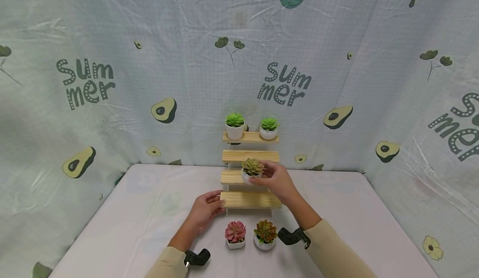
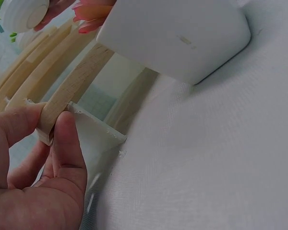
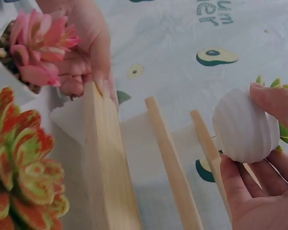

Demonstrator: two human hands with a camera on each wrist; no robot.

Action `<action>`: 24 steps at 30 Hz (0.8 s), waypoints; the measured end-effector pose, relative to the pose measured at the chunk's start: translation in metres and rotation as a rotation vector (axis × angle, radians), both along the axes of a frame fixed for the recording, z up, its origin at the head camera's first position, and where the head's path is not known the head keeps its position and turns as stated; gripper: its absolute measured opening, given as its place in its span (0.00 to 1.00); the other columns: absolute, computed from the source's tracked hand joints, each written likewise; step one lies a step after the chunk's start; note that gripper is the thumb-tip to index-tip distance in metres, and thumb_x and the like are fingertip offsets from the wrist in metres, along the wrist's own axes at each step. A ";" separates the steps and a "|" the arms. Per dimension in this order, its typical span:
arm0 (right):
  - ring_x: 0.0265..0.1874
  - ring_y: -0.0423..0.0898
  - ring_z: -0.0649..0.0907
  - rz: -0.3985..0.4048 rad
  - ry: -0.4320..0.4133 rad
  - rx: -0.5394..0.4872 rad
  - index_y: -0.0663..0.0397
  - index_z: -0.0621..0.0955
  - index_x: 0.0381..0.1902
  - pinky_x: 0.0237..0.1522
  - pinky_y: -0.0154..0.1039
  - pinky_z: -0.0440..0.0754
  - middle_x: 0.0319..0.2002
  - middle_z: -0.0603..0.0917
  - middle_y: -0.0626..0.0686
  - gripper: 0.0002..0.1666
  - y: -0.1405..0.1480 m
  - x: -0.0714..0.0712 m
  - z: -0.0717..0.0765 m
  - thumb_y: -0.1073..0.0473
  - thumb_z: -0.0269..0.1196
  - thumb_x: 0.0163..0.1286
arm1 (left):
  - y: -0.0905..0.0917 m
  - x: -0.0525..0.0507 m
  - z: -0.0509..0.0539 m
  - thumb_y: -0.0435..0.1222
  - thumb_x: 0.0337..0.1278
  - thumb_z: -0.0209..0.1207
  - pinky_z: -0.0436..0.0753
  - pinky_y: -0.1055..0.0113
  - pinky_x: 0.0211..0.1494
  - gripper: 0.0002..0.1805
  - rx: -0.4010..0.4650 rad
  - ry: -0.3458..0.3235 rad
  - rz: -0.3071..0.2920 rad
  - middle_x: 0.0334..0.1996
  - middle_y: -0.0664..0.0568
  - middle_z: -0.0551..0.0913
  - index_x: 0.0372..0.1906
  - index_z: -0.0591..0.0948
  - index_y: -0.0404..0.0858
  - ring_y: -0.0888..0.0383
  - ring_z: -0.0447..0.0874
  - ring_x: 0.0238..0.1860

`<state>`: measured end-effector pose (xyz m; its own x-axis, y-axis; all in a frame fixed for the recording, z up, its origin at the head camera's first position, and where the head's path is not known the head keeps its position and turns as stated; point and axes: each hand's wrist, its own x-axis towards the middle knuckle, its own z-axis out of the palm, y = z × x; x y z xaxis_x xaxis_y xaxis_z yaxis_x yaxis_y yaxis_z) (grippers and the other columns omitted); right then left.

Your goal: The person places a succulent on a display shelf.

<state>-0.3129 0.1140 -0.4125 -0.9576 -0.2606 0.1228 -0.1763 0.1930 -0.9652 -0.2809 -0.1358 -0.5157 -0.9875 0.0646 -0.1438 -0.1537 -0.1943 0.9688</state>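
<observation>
A stepped wooden shelf stand (image 1: 251, 200) stands at the middle of the table's far side. My left hand (image 1: 207, 210) pinches the left end of its lowest plank (image 2: 69, 91) between thumb and fingers. With my right hand (image 1: 276, 181) I hold a yellowish-green potted succulent (image 1: 252, 168) by its ribbed white pot (image 3: 245, 125), in front of the middle planks. In the head view I cannot tell whether the pot touches a plank. Two bright green succulents, one on the left (image 1: 234, 124) and one on the right (image 1: 269, 127), sit on the top plank.
Before the stand, a pink succulent (image 1: 235, 233) in a squarish white pot and a red-green succulent (image 1: 265, 233) in a round white pot stand on the white tablecloth (image 1: 149, 211). A printed sheet (image 1: 202, 82) hangs behind, close to the stand's back.
</observation>
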 end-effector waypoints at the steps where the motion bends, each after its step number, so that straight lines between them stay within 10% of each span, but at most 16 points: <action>1: 0.54 0.47 0.85 0.008 0.001 -0.008 0.58 0.76 0.69 0.48 0.32 0.86 0.63 0.82 0.61 0.40 -0.001 -0.002 0.000 0.61 0.77 0.59 | 0.000 0.000 0.000 0.26 0.67 0.62 0.88 0.68 0.43 0.26 -0.002 0.000 0.000 0.49 0.41 0.83 0.68 0.73 0.26 0.58 0.85 0.41; 24: 0.55 0.49 0.85 -0.032 0.003 -0.015 0.53 0.81 0.64 0.51 0.38 0.86 0.61 0.84 0.56 0.37 -0.027 -0.034 0.012 0.59 0.79 0.56 | -0.001 -0.002 -0.003 0.26 0.67 0.62 0.88 0.68 0.43 0.27 0.012 -0.001 -0.003 0.50 0.39 0.83 0.69 0.72 0.26 0.57 0.86 0.41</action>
